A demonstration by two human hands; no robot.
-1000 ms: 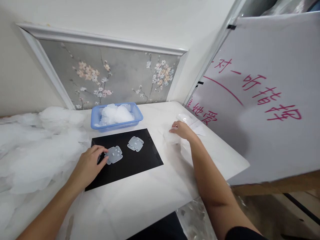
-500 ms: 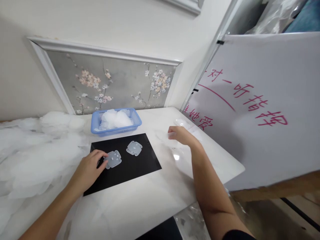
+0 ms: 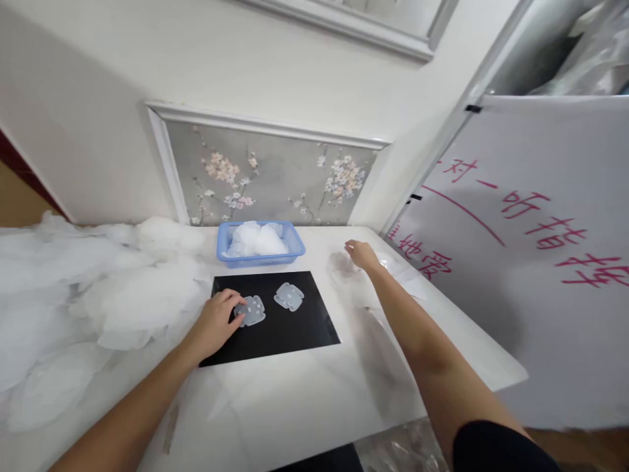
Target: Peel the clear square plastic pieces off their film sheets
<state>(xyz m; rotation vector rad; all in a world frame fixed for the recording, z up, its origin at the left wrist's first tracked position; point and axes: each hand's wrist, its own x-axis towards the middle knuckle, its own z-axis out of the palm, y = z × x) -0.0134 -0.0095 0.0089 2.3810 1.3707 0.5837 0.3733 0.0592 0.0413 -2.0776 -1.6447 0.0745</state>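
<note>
Head view, centre of the frame: smooth, flat black board (image 3: 289,337) with straight edges, on a white tabletop (image 3: 275,406) with faint grey veining. Carries two thin, translucent blue-grey pieces, a near piece (image 3: 253,311) and a far piece (image 3: 289,297). Both roughly square, with rounded, notched edges and small pale spots. Across the left of the frame, a large heap of white filmy material (image 3: 137,288), soft in texture, thin at the edges.

At the left edge of the near piece, left hand (image 3: 219,324), with thumb and forefinger spread apart, tips over the margin. Appears to rest there; cannot confirm firm contact. Far piece up and to the right, clear of both hands. Further right, right hand (image 3: 362,254), well apart from the left, fingertips drawn close. Cannot tell of any material pinched between them. Beside the right wrist, clear glossy film (image 3: 405,274), creased. Below the same hand, a translucent patch (image 3: 350,282), too blurred to identify.

Just beyond the board, slightly above mid-frame, a shallow blue tray (image 3: 260,261), rectangular, with rounded corners. Contains a mound of soft white material (image 3: 258,239), partly see-through, heaped above the rim.
</note>
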